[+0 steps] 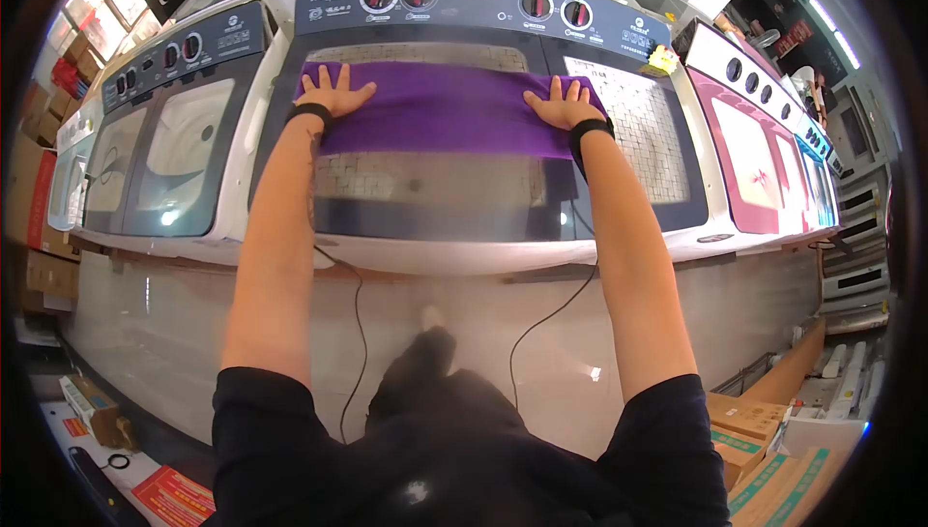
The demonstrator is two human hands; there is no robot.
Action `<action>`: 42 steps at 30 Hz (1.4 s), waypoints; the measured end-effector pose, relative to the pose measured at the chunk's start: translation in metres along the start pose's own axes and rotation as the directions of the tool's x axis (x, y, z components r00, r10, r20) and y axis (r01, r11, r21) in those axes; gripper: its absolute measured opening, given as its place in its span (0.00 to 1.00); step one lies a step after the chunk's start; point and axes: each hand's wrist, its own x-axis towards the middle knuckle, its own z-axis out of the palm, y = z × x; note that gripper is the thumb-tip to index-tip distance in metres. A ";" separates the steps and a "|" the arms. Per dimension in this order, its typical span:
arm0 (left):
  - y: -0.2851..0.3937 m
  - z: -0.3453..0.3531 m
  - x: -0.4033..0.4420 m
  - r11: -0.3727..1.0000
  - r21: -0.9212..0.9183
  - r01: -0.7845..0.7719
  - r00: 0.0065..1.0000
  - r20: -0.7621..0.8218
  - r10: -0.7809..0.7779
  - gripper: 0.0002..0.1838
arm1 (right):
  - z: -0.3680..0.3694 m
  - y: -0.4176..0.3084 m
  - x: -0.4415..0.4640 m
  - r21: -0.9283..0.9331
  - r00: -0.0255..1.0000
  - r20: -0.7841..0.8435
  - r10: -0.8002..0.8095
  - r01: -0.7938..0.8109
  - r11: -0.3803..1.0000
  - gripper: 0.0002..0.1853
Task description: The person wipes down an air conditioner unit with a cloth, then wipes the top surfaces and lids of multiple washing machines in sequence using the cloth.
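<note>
A purple cloth (445, 109) lies stretched flat across the lid of a twin-tub washing machine (619, 213) in front of me. My left hand (333, 94) presses on the cloth's left end with its fingers spread. On the right end rests my right hand (564, 104), palm down and fingers apart. Both wrists wear black bands, and a thin dark cable hangs from each side. Above the cloth runs the machine's dark control panel (474, 7) with several knobs. A yellow tag (662, 61) sits near the panel's right corner.
Another grey twin-tub washer (179, 140) stands at the left, and a pink-lidded one (749, 155) at the right. Cardboard boxes (749, 416) sit at the lower right, with more boxes (50, 274) along the left edge. Pale tiled floor (464, 334) lies below.
</note>
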 end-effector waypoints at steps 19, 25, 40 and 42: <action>-0.039 0.060 -0.192 0.994 -0.053 -0.092 0.995 -0.043 0.089 0.44 | 0.064 0.042 -0.179 0.069 0.995 -0.097 -0.028 0.035 0.997 0.49; -0.056 0.078 -0.203 0.955 -0.007 -0.297 0.933 -0.213 0.289 0.35 | 0.089 0.058 -0.195 0.069 0.951 -0.282 -0.128 0.153 0.986 0.40; -0.100 0.114 -0.203 0.638 0.095 -0.764 0.431 -0.661 0.614 0.17 | 0.136 -0.158 -0.219 -0.051 0.839 -0.518 -0.166 0.164 0.985 0.29; -0.119 0.130 -0.198 0.399 -0.159 -0.903 0.366 -0.770 0.523 0.09 | 0.142 -0.204 -0.217 -0.030 0.813 -0.546 -0.201 0.220 0.975 0.28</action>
